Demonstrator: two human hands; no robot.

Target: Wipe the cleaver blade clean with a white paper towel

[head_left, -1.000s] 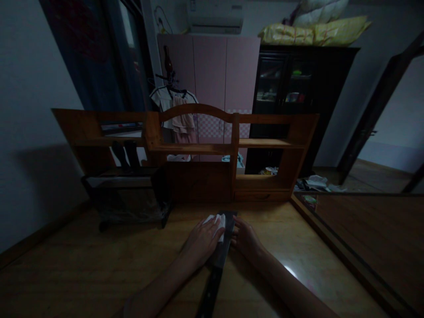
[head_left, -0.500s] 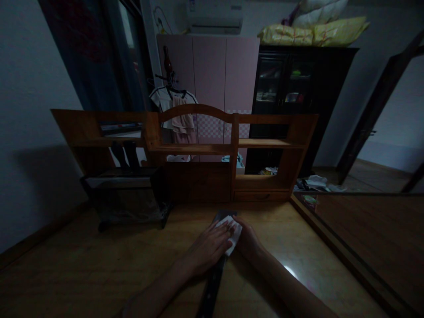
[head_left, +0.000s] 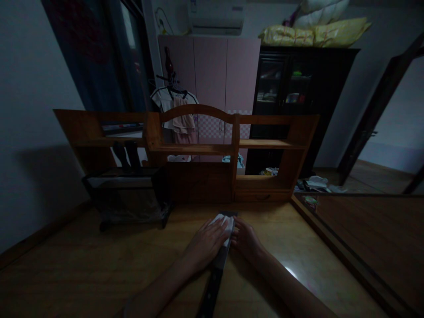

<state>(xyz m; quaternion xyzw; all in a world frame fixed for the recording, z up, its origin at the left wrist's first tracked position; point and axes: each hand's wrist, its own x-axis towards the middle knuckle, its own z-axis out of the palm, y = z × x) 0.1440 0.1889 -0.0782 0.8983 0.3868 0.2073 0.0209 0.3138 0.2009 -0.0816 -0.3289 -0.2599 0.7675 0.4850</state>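
A long dark knife [head_left: 215, 274] lies on the wooden desk [head_left: 99, 274], blade pointing away from me. My left hand [head_left: 203, 245] presses a white cloth [head_left: 225, 223] flat onto the blade with its fingers stretched out. My right hand [head_left: 245, 240] rests beside the blade on the right, fingertips touching its edge and the cloth. The blade under the cloth is mostly hidden.
A wooden desk shelf [head_left: 238, 143] stands at the back of the desk. A dark wire rack [head_left: 126, 194] sits at the left rear. A raised wooden edge [head_left: 331, 243] borders the desk on the right. A grey wall [head_left: 29, 132] is at left.
The cloth under my left hand slid right across the blade, then came back left and a little forward. My right hand stayed beside the blade.
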